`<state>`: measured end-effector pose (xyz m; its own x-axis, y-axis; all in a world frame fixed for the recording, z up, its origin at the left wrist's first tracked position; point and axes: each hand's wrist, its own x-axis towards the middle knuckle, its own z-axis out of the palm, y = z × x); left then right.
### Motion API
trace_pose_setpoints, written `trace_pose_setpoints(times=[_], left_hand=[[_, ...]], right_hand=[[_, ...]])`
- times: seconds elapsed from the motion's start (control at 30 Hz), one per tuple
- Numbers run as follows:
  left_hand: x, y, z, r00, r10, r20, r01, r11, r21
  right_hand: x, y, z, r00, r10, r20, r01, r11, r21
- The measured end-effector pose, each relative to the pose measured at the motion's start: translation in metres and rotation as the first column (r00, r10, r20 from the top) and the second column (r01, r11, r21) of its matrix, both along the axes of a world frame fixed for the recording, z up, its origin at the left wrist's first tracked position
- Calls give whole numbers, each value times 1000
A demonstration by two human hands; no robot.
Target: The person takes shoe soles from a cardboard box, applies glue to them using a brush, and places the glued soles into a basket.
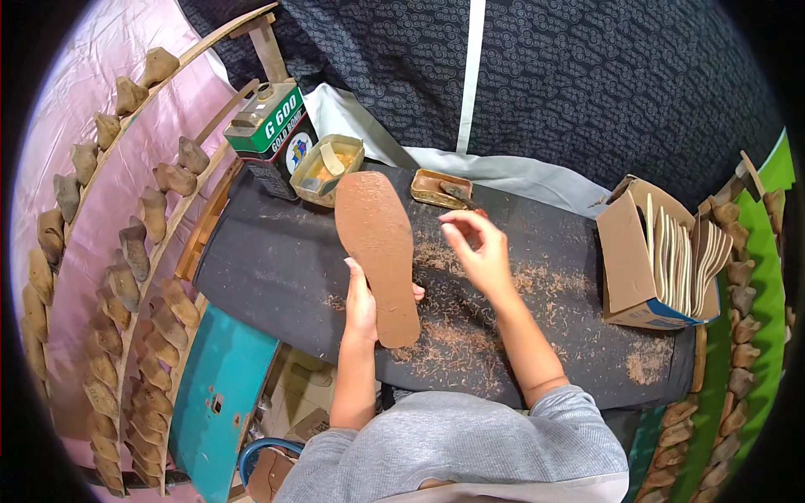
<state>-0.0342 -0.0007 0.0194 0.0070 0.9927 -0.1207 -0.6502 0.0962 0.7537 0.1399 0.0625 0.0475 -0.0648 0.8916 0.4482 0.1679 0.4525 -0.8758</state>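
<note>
My left hand [360,306] grips a brown shoe sole [375,243] near its heel end, thumb on the near face and fingertips showing at the far edge. The sole stands tilted above the table, and its upper part looks wet and shiny. To its right, my right hand [484,251] is raised with thumb and forefinger curved and a gap between them; nothing shows in them. Just beyond its fingers is a small brown-smeared tin [441,186]. A dark brush [459,194] leans on its rim, its reddish end close to my knuckles.
Brown shavings litter the black-covered table [285,251]. A green and black can [272,134] stands at the back left beside a tub of yellowish paste [328,172] with a spatula. A cardboard box [633,251] of soles is at right. Racks of wooden shoe lasts [134,247] flank both sides.
</note>
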Motion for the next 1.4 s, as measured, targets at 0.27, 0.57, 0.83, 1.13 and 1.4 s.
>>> trace_pose_setpoints(times=[0.27, 0.57, 0.83, 1.13, 1.4], left_hand=[[9, -37, 6, 990, 2, -140, 7, 998, 58], [19, -105, -4, 862, 294, -412, -256, 956, 145], [68, -182, -10, 784, 426, -452, -437, 895, 85], [120, -283, -31, 657, 572, -491, -626, 777, 67], [129, -359, -33, 475, 677, -562, -759, 638, 127]], right_hand=[[-23, -26, 0, 884, 377, -274, -453, 837, -308], [-15, -60, 4, 791, 437, -429, -593, 722, -357], [10, -118, -6, 707, 546, -449, -702, 617, -356], [29, -198, -33, 666, 623, -410, -743, 512, -431], [15, -259, -36, 430, 770, -470, -881, 244, -406]])
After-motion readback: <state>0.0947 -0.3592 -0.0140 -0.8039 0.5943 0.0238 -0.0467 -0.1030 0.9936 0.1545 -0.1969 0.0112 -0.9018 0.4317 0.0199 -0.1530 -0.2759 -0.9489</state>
